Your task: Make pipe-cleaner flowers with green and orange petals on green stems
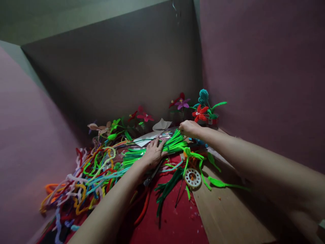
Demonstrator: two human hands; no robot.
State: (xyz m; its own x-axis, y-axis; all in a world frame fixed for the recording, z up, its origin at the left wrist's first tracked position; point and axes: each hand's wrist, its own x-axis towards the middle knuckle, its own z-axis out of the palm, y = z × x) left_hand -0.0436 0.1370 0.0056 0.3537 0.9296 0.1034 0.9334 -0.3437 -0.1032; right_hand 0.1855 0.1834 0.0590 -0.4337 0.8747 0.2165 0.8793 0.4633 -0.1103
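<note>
A bundle of green pipe cleaners (134, 154) lies across the middle, in lighter and darker greens. My left hand (154, 154) rests on it with fingers stretched out and spread, pressing from above. At the bundle's upper right end, my right hand (190, 128) is closed in a pinch at the tips of the pipe cleaners. Its fingertips are partly hidden, but a green pipe cleaner seems to be between them. Below the hands lie a bent light-green piece (188, 152), dark green pipe-cleaner leaves (169, 186) and a round white spool with holes (187, 180).
Many tangled coloured pipe cleaners (86, 186) spread over the left side. Finished pipe-cleaner flowers stand along the back, including a red flower (200, 113) and a purple flower (182, 104). A cardboard sheet (228, 210) covers part of the red surface (177, 217). Walls close in behind and on both sides.
</note>
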